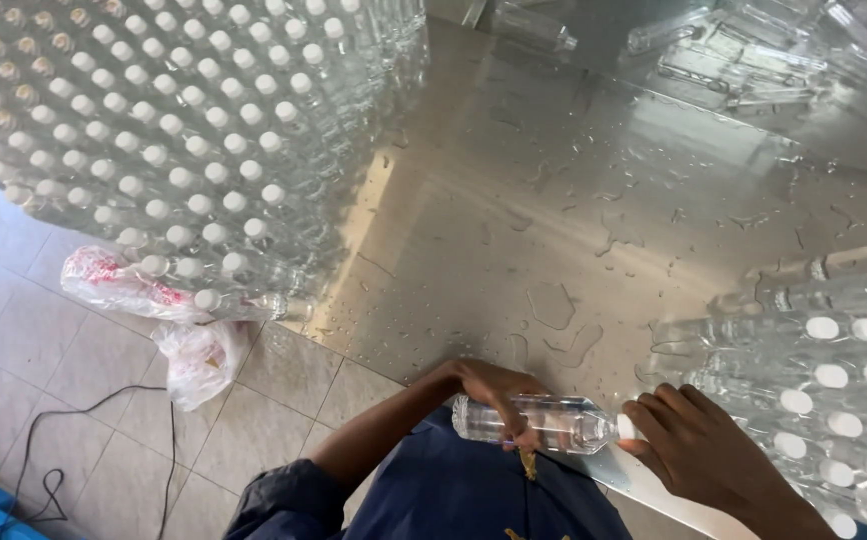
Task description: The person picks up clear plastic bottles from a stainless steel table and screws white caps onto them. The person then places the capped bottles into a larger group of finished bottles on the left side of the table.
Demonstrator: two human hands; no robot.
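Bottle in hand: one clear plastic bottle (539, 422) with a white cap, lying on its side at the near edge of the wet steel bench (554, 200), cap pointing right.
Left hand (499, 392): curled over the body of the bottle, fingers wrapped round it and pinning it; forearm reaching in from lower left, sleeve pushed up to the elbow.
Right hand (699, 440): fingers bent and closed about the cap end, thumb and fingertips at the white cap; wrist angled in from the lower right.
Done so far, judging by the piles: big stacked block of capped bottles (174, 130) at left, caps facing out, in tidy rows; second stack of capped bottles (834, 390) at right, just beside the right hand.
Left to do, apparently: loose bottles (754, 50) lying scattered at the far right of the bench, not yet in any stack.
Bench surface: water drops and puddles between the stacks.
Floor: pale tiles, crumpled plastic bags (199, 355) and a black cable (104, 400) at lower left.
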